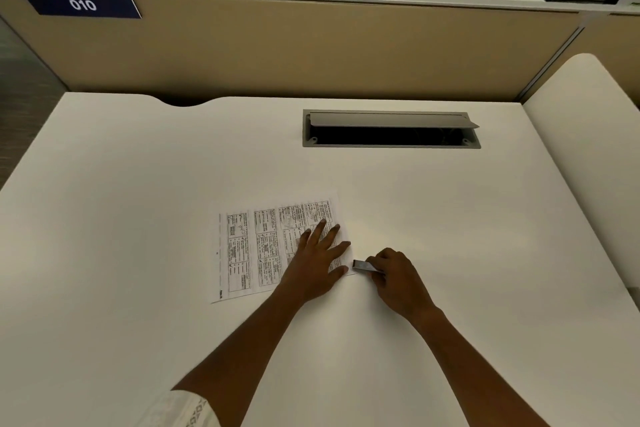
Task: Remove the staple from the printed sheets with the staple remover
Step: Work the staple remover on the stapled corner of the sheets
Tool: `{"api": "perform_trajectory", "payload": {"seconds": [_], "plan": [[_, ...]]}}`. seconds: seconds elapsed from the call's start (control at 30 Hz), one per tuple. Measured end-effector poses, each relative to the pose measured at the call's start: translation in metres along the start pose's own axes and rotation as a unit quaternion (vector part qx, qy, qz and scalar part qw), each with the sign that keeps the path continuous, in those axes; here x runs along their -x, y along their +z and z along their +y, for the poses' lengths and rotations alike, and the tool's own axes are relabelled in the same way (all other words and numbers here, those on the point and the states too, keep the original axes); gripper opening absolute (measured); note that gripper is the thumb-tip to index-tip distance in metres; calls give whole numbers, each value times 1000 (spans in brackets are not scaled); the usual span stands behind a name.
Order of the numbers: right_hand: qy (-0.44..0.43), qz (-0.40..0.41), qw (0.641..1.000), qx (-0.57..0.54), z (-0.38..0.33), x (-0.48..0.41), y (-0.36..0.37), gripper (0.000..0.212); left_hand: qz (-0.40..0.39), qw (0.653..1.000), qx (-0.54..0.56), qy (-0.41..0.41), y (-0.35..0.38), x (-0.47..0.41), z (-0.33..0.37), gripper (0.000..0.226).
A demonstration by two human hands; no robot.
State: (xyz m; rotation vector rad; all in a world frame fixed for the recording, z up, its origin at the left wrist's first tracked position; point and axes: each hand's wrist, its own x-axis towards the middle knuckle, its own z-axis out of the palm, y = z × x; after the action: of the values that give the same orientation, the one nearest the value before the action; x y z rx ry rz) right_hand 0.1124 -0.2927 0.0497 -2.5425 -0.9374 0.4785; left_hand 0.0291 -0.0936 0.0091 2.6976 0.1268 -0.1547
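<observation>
The printed sheets (256, 246) lie flat on the white desk (138, 184), turned sideways to me. My left hand (317, 258) presses flat on their right part with fingers spread. Just right of the sheets' near right corner, my right hand (396, 276) pinches a small metal staple remover (363, 266), its tip pointing left at that corner. The staple itself is too small to make out.
A grey cable tray (391, 130) with its lid raised is sunk into the desk at the back right. A beige partition (311, 45) stands behind the desk. Another white desk surface (588, 149) adjoins on the right.
</observation>
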Motion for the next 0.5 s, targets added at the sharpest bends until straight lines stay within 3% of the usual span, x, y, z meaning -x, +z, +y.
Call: {"api": "perform_trajectory", "payload": {"seconds": [0.2,0.5], "plan": [[-17,-26,999,11,3,-4,-3,29,-52,998,7,-25,9,-1,-8,61],[-21,-36,998,47,2,-4,-1,25,-39,999,16,-13,19,-2,-17,62]]}}
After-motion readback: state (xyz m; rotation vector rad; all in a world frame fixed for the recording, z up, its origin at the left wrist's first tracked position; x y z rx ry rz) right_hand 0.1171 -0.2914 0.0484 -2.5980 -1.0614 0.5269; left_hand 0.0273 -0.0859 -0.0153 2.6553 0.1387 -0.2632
